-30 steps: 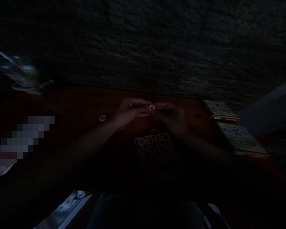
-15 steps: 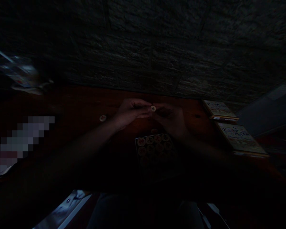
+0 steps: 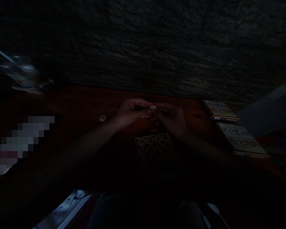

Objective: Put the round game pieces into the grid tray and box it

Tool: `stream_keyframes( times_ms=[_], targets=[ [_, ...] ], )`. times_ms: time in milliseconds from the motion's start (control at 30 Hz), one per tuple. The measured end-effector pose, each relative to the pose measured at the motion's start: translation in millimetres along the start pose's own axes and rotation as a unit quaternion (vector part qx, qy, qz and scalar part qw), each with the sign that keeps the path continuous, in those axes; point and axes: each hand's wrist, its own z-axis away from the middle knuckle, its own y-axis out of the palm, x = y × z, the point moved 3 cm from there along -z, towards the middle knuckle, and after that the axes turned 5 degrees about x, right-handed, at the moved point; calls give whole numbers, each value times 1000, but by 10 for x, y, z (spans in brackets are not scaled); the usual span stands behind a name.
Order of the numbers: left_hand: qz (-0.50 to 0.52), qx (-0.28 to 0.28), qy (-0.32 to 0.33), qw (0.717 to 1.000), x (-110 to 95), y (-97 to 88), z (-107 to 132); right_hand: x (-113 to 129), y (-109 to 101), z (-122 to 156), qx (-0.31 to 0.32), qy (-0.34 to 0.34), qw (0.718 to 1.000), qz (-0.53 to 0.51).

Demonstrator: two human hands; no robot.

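The scene is very dark. My left hand [image 3: 130, 112] and my right hand [image 3: 169, 118] meet over a reddish wooden table [image 3: 81, 105], fingers curled, pinching one small round pale game piece [image 3: 153, 107] between their fingertips. Just below the hands lies a square box [image 3: 154, 149] packed with several round pieces bearing red and dark characters. One loose round piece [image 3: 103, 118] rests on the table left of my left wrist.
Two flat printed boards or boxes [image 3: 220, 109] [image 3: 240, 138] lie at the table's right edge. A dark stone wall [image 3: 143, 47] stands behind the table. A clear plastic item [image 3: 21, 73] sits at the far left.
The piece between my fingertips has turned: its dark character showed before, and now a plain pale side faces up. My hands have barely shifted.
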Motion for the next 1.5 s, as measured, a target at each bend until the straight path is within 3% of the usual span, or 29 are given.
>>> stream_keyframes(
  times_ms=[167, 400, 667, 900, 1233, 1500],
  targets=[
    [-69, -6, 34, 997, -9, -28, -14, 7, -5, -2, 1, 21, 999, -39],
    [-91, 17, 44, 995, -30, 10, -21, 36, 1, -11, -25, 37, 998, -36],
    [-104, -5, 46, 994, -42, -17, -18, 26, 27, -13, 4, 78, 996, -42],
    [-37, -13, -4, 999, -64, 36, 18, -9, 20, 1, 21, 71, 996, -57],
    [-35, -6, -22, 999, -76, 53, 26, 67, 37, 21, 9, 52, 998, -16],
    [-136, 42, 52, 988, -88, 83, 12, 76, 19, -1, -11, 39, 999, 32]
  ],
)
